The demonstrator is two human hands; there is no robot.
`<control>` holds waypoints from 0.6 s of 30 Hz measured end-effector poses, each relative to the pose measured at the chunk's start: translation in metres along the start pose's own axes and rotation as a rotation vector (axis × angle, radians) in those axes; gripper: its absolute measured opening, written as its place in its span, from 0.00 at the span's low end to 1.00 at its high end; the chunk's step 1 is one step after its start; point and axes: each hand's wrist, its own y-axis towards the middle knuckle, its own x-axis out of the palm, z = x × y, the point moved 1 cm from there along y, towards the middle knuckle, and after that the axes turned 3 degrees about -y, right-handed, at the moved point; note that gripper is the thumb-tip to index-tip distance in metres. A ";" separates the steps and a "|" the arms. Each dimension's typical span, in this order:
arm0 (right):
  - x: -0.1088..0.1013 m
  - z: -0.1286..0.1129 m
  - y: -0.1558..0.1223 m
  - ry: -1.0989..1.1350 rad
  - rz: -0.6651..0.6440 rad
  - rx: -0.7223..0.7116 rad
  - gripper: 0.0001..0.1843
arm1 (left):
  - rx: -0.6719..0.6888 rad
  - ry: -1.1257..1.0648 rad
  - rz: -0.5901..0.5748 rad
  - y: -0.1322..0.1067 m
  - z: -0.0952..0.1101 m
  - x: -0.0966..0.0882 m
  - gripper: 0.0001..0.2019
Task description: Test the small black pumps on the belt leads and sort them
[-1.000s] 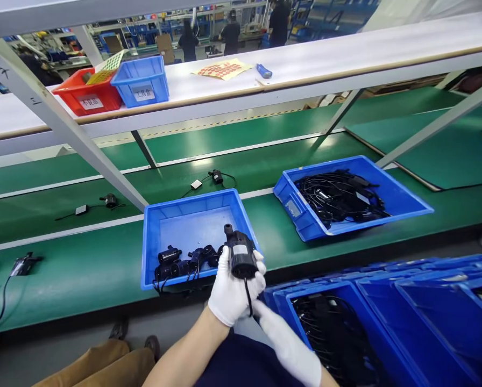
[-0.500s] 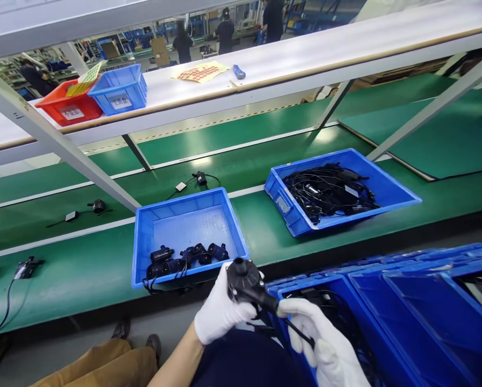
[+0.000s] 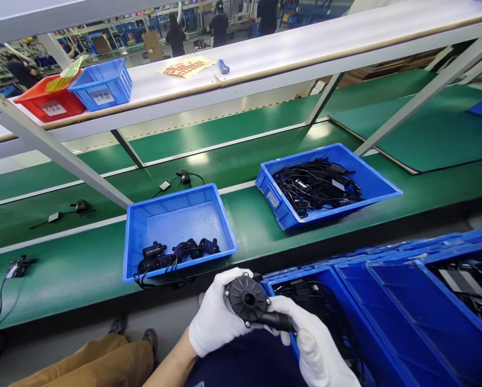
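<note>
A black pump (image 3: 248, 299) with a round ribbed face, a central hole and a side spout is held in front of my body. My left hand (image 3: 217, 314), in a white glove, wraps round its body from the left. My right hand (image 3: 311, 336), also gloved, closes on the spout side at the lower right. Just beyond my hands is a blue bin (image 3: 220, 215) on the green bench, with several black pumps (image 3: 162, 258) and their cables along its near side.
A second blue bin (image 3: 281, 212) full of black cabled parts stands on the green conveyor (image 3: 241, 231). Blue crates (image 3: 386, 312) are stacked at lower right. A shelf (image 3: 241, 80) with red (image 3: 49, 105) and blue boxes (image 3: 104, 86) crosses above. A seated person's legs (image 3: 91, 360) are at lower left.
The pump has been turned so its round ribbed face now points up at me. My right hand has come in closer to its spout. The view has shifted slightly.
</note>
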 end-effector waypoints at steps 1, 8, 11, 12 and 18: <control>0.000 0.002 0.000 0.005 0.001 0.004 0.38 | -0.007 -0.008 0.006 0.001 0.000 0.001 0.37; -0.003 0.008 0.004 0.042 -0.017 0.054 0.37 | 0.002 -0.014 -0.003 0.006 0.009 0.007 0.32; -0.002 0.012 0.002 0.052 -0.011 0.067 0.35 | -0.017 -0.006 -0.005 0.007 0.011 0.006 0.29; -0.001 0.014 0.001 0.055 -0.005 0.068 0.35 | -0.028 -0.008 -0.011 0.007 0.011 0.006 0.27; 0.004 0.015 0.001 0.072 -0.067 0.072 0.37 | -0.030 -0.009 -0.022 0.005 0.005 -0.002 0.25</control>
